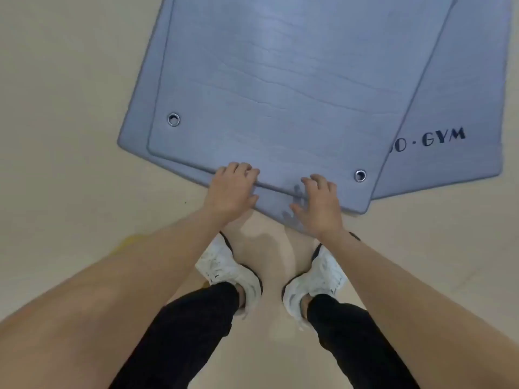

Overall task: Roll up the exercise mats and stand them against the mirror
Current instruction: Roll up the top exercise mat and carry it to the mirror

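Blue-grey exercise mats lie flat and overlapping on the floor. The top mat (280,80) has a metal eyelet near each of its two near corners. It sits on a slightly larger mat (134,136). A third mat (463,108), with dark "GYM" lettering, sticks out from under them on the right. My left hand (231,190) is at the top mat's near edge, fingers bent over the edge and thumb on the mat beneath. My right hand (318,204) rests with spread fingers across the same edge, slightly blurred. No mirror is in view.
Beige floor (56,108) surrounds the mats on the left and in front. My feet in white trainers (230,268) stand close to the mats' near edge. Something yellow (127,242) shows on the floor behind my left forearm.
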The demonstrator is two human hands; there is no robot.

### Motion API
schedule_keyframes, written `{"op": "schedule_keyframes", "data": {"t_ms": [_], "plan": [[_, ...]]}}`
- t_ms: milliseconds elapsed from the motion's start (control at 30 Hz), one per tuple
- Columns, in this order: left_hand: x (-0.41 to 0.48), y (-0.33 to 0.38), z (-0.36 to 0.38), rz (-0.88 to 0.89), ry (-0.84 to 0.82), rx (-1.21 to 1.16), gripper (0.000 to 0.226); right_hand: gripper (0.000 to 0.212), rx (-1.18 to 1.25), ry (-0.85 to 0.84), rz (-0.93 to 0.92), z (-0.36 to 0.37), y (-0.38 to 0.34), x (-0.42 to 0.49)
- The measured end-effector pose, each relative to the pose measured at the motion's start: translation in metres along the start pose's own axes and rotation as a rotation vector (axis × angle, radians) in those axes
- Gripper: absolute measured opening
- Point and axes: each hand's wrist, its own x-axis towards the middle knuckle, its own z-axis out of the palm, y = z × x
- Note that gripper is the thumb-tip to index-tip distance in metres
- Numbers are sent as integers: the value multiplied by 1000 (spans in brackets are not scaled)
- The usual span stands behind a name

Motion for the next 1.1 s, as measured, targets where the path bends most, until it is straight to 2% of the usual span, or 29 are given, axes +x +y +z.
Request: {"op": "schedule_keyframes", "data": {"t_ms": [133,300,400,533,667,767,900,1100], "plan": [[37,-13,35,250,80,232,82,81,-329,68,-111,35,30,25],[55,-30,45,319,283,366,59,75,-504,113,-260,25,57,54],[44,-30,41,335,365,283,46,70,-464,52,-326,12,56,51],[32,-14,-13,238,419,153,35,47,-162,20,-255,-27,46,29],[36,9,-108,107,324,108,42,36,153,78,-105,-85,16,17],[28,19,-175,63,234,90,43,38,233,150,-44,-124,-5,1],[8,7,-224,131,173,149,43,43,302,129,90,-155,-42,-31],[-30,-53,-257,205,-51,264,47,46,356,7,259,-130,-127,-77]]}}
